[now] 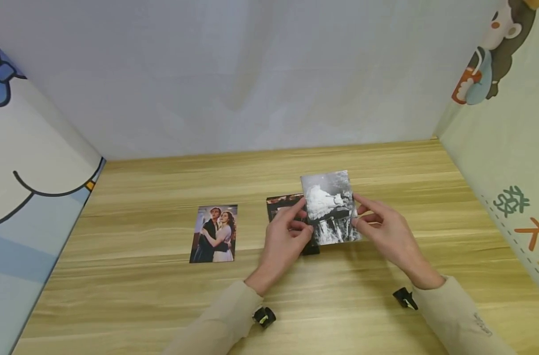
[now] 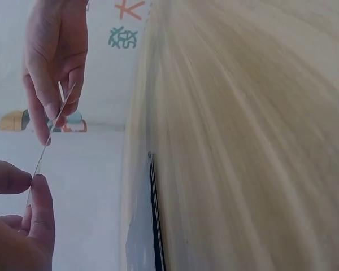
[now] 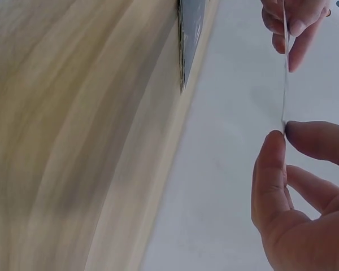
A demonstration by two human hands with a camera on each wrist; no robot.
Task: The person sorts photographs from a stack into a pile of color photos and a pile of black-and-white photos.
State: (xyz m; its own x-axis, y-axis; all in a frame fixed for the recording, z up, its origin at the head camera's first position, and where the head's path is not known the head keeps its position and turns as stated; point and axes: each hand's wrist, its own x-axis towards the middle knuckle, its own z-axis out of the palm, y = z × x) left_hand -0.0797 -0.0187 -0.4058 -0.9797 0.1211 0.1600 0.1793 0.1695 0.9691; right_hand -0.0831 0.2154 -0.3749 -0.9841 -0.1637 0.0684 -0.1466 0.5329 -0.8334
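Observation:
Both hands hold a black-and-white photo card in the head view, raised off the table. My left hand pinches its left edge between thumb and fingers. On the opposite edge, my right hand pinches it the same way. Seen edge-on, the card is a thin line between the two hands in the right wrist view. Partly hidden behind the card and left hand is a small stack of dark photo cards lying on the table. A colour photo card of two people embracing lies flat to the left.
The wood-grain table meets a pale back wall. Cartoon-printed panels stand at the left and right sides. Each sleeve has a small black device at its cuff.

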